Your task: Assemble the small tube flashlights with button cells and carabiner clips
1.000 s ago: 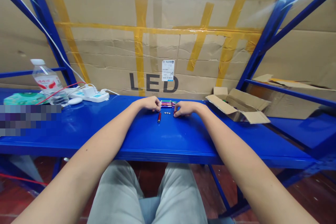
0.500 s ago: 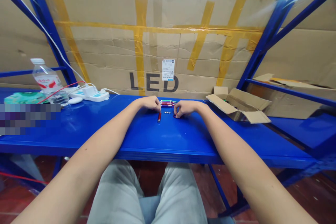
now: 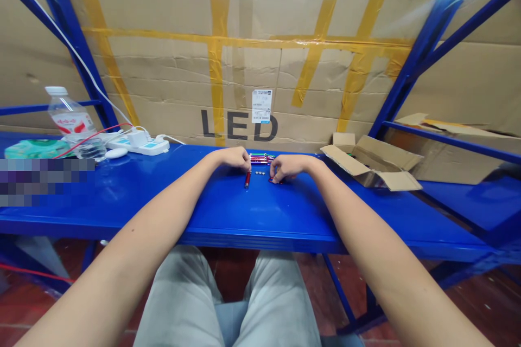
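Note:
My left hand (image 3: pixel 237 157) is closed at the fingertips on the upper end of a small red metal tube (image 3: pixel 247 180), which has a dark lower end. My right hand (image 3: pixel 288 166) has its fingers pinched down at the tabletop on a small red piece (image 3: pixel 272 180), mostly hidden under them. Between the hands lie a few small silver button cells (image 3: pixel 260 173) in a row. Just behind them is a bundle of several shiny slim tubes (image 3: pixel 258 159) in red, green and purple, partly covered by my right hand.
An open cardboard box (image 3: pixel 372 162) stands right on the blue table (image 3: pixel 260 217). At left are a plastic bottle (image 3: pixel 73 122), a green packet (image 3: pixel 36 148) and a white power strip (image 3: pixel 140 143) with cables. A large taped cardboard panel (image 3: pixel 171 81) closes off the back.
The view has shifted very slightly. Both hands keep nearly the same place, and the red tube and button cells lie as before.

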A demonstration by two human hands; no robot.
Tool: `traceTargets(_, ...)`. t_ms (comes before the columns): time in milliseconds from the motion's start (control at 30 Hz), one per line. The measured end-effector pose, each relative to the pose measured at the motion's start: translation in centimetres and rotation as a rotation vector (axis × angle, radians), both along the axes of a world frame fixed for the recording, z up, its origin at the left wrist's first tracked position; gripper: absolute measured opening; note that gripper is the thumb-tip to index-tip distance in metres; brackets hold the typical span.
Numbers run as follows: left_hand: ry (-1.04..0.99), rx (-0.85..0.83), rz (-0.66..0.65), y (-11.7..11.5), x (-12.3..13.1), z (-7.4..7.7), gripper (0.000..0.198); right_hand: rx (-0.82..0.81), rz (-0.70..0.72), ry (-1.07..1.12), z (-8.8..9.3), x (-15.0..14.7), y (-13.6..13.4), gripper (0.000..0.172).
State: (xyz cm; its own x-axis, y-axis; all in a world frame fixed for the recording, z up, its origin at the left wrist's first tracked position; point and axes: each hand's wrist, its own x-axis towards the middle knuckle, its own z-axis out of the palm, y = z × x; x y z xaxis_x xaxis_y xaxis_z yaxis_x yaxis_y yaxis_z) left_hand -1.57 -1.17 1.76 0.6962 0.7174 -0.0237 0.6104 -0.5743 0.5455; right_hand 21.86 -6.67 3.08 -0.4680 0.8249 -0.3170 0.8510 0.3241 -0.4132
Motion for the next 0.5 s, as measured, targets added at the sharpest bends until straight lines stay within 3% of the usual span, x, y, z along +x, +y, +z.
traceTargets(100, 0.010, -0.012, -0.003, -0.1, -0.1, 0.4, 0.016, 0.015, 0.013, 0.028, 0.2, 0.2, 0.0, 0.026)
traceTargets(233, -0.019, 0.048, 0.031, -0.1, 0.0, 0.6, 0.016, 0.260, -0.006, 0.055, 0.5, 0.4, 0.2, 0.020)
traceTargets(367, -0.139, 0.231, 0.127, 0.3, 1.0, -0.4, 0.015, 0.495, -0.100, 0.053, -0.4, 0.1, 0.9, 0.020)
traceTargets(500, -0.187, 0.402, 0.106, 0.8, 2.5, -1.5, 0.015, 0.554, -0.151, 0.036, -2.1, -0.4, 1.9, 0.025)
